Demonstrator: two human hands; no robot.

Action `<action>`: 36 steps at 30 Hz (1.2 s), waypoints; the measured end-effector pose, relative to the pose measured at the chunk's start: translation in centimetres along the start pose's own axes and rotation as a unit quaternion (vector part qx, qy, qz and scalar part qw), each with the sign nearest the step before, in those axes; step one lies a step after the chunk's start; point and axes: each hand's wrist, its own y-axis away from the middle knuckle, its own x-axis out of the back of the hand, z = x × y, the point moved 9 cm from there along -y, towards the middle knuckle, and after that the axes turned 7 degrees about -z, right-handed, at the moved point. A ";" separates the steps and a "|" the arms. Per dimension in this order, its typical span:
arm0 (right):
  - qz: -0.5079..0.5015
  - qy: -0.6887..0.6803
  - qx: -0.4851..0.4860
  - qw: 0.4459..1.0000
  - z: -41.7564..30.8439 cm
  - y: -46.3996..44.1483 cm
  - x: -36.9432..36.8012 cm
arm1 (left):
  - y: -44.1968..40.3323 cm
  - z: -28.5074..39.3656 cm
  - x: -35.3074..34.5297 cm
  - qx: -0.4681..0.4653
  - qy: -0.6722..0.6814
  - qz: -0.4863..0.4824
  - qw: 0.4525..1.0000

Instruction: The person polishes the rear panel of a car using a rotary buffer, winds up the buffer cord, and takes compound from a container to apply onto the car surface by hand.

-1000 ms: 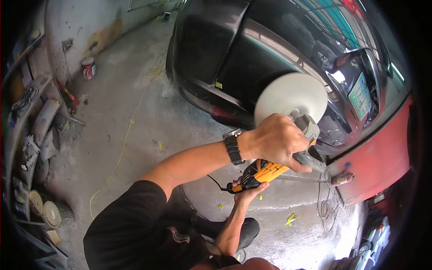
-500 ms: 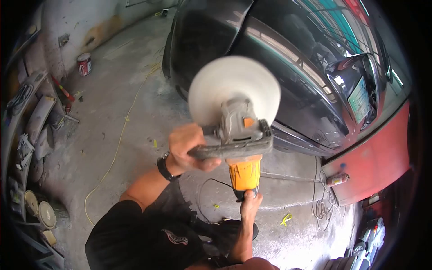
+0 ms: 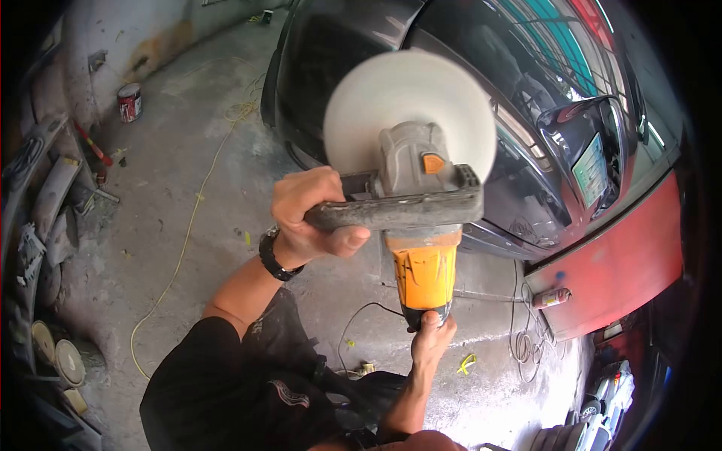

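Note:
A yellow and grey polisher [image 3: 426,274] is held up in front of the dark car [image 3: 338,45]. Its large round whitish pad [image 3: 361,113] looks blurred and overlaps the car's side. I cannot tell whether the pad touches the paint. My left hand [image 3: 312,214], below a black wristwatch [image 3: 274,255], is closed around one end of the polisher's worn black side handle [image 3: 398,213]. Lower down, my right hand [image 3: 432,338] is wrapped around the dark rear end of the polisher, thumb on top. A black cord [image 3: 353,316] runs from that end toward the floor.
A yellow cord [image 3: 180,255] trails along the floor at left. Coiled cable [image 3: 526,346] and a bottle [image 3: 551,298] lie near a red panel [image 3: 617,278] at right. Shelving [image 3: 37,195], a paint can [image 3: 129,102] and tubs [image 3: 70,364] stand along the left.
The polisher has risen and shifted slightly right, appearing larger, with both hands still on it. Its pad now covers a higher part of the car in view.

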 end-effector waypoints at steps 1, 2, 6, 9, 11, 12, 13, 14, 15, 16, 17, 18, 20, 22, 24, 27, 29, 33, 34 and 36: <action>-0.017 -0.006 -0.001 1.000 0.5 0.0 -0.5 | 0.5 0.4 0.2 -0.012 -0.019 0.005 1.000; -0.032 -0.014 -0.001 0.999 1.4 0.2 -0.9 | 1.0 0.8 0.1 -0.025 -0.037 0.009 0.999; -0.092 -0.079 -0.064 0.991 7.7 1.5 -4.1 | 3.3 2.2 -1.0 -0.036 -0.083 -0.052 0.995; -0.082 -0.129 -0.041 0.987 10.8 0.4 -7.2 | 2.3 3.1 -2.8 -0.060 -0.092 -0.116 0.987; -0.077 -0.208 -0.024 0.975 11.4 -0.6 -8.9 | 0.9 3.7 -4.7 -0.091 -0.096 -0.157 0.979; -0.125 -0.224 -0.054 0.965 14.0 -0.8 -10.1 | 0.6 4.0 -5.7 -0.091 -0.115 -0.166 0.975; -0.086 -0.231 -0.047 0.968 14.8 -1.3 -10.2 | 0.3 4.5 -6.4 -0.097 -0.126 -0.176 0.971; -0.042 -0.239 -0.038 0.969 15.1 -2.4 -10.1 | -0.1 4.8 -7.8 -0.108 -0.134 -0.188 0.967; -0.051 -0.267 -0.032 0.962 14.9 -3.1 -9.9 | -0.7 5.1 -9.1 -0.112 -0.133 -0.196 0.965; -0.064 -0.295 -0.026 0.953 14.6 -3.4 -9.4 | -1.1 5.5 -10.3 -0.113 -0.136 -0.204 0.963; -0.083 -0.324 -0.017 0.942 14.3 -3.5 -9.0 | -1.4 5.8 -11.7 -0.112 -0.145 -0.212 0.960; -0.067 -0.341 -0.019 0.937 14.0 -3.8 -7.9 | -1.6 6.1 -13.5 -0.124 -0.141 -0.229 0.955; -0.050 -0.373 -0.013 0.926 13.5 -4.1 -6.5 | -1.7 6.6 -16.0 -0.148 -0.147 -0.252 0.945; -0.022 -0.378 -0.044 0.924 17.2 -4.6 -6.2 | -1.4 6.6 -19.3 -0.158 -0.135 -0.268 0.941; -0.028 -0.354 -0.050 0.933 19.6 -4.9 -4.7 | -1.3 7.2 -23.0 -0.167 -0.118 -0.277 0.939; -0.042 -0.352 -0.038 0.934 20.2 -6.2 -0.8 | -1.7 8.2 -28.5 -0.197 -0.100 -0.254 0.942; 0.013 -0.452 -0.061 0.890 19.8 -6.2 1.1 | -1.7 8.0 -32.5 -0.200 -0.119 -0.255 0.939; 0.029 -0.579 -0.095 0.809 22.3 -6.5 1.9 | -0.3 6.9 -39.8 -0.176 -0.060 -0.303 0.935; 0.015 -0.598 -0.112 0.794 23.3 -6.4 1.4 | 0.3 6.2 -41.0 -0.157 -0.049 -0.311 0.936; -0.005 -0.612 -0.128 0.780 24.1 -5.9 0.2 | 1.0 6.2 -41.3 -0.153 -0.062 -0.316 0.934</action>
